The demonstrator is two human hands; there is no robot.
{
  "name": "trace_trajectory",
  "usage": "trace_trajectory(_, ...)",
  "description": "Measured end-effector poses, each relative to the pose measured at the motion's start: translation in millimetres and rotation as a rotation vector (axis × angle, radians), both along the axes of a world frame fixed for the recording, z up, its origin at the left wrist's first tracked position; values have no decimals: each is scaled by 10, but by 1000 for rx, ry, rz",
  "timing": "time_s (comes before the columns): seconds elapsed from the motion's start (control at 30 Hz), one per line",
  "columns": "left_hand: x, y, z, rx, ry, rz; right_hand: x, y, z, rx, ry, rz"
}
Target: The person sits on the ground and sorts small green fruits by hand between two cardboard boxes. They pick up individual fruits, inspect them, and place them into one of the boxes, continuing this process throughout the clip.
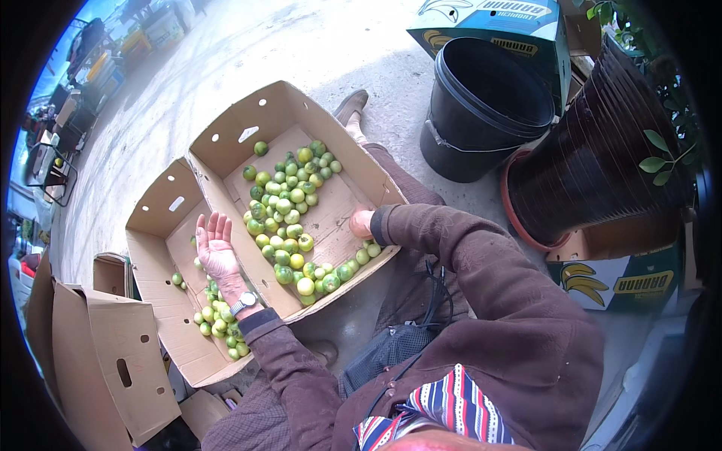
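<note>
Many green and yellowish tomatoes (283,206) lie spread across the floor of a large cardboard box (338,186). My right hand (361,221) reaches down inside this box at its right wall, just above a row of tomatoes along the near edge. Its fingers are mostly hidden, so whether it holds anything does not show. Over a second cardboard box (161,265), on the left, my left hand (217,248) is raised palm up, fingers extended and holding nothing. Below its wrist, smaller green tomatoes (217,318) are gathered in that box, partly covered by my forearm.
A black plastic bucket (479,118) with a wire handle stands beyond my right arm. Beside it leans a tall stack of dark pots (598,146). Banana cartons (615,282) sit at the right and back. An upright cardboard box (113,349) stands at the lower left.
</note>
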State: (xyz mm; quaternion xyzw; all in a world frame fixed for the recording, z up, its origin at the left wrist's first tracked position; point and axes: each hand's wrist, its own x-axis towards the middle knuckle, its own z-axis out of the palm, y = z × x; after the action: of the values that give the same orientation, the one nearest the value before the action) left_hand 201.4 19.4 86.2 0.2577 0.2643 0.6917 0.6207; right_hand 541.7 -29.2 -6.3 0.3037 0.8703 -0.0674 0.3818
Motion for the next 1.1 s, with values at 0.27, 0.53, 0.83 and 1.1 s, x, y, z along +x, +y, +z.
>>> trace_trajectory(0.27,350,-151,183,5,125,-150,-62,70,-382,49,65,105)
trace_trajectory(0.53,331,-194,239,-49,416,-325,-281,288,538,-48,469,-578)
trace_trajectory(0.83,599,-285,400,-64,106,-652,-989,161,1518,478,1555,-261)
trace_trajectory(1.1,198,-120,17,16,-308,-478,-1320,230,1686,568,1383,-307)
